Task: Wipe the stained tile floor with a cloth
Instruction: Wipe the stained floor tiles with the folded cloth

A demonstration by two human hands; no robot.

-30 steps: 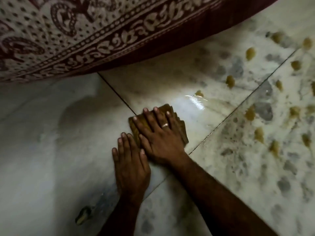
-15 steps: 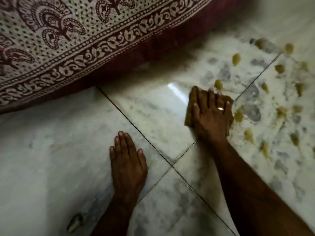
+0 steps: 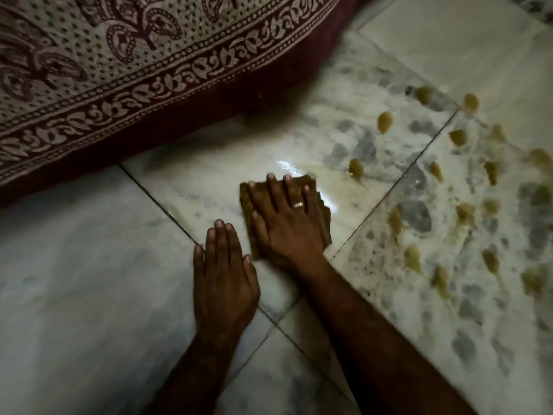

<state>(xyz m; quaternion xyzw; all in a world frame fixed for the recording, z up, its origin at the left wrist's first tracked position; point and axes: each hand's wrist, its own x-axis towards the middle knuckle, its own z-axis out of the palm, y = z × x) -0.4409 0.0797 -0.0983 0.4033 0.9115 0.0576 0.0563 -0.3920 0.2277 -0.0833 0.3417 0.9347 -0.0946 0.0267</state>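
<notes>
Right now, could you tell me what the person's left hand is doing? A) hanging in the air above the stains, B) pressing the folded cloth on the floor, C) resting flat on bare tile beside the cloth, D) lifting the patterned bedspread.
C: the left hand lies palm down on bare tile floor, just left of the cloth, which the right hand presses flat.

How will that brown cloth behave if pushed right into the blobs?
The cloth lies folded flat under the right hand, so probably soft and floppy. The tile looks glossy and wet, so it likely slides easily. It may smear the yellow blobs.
</notes>
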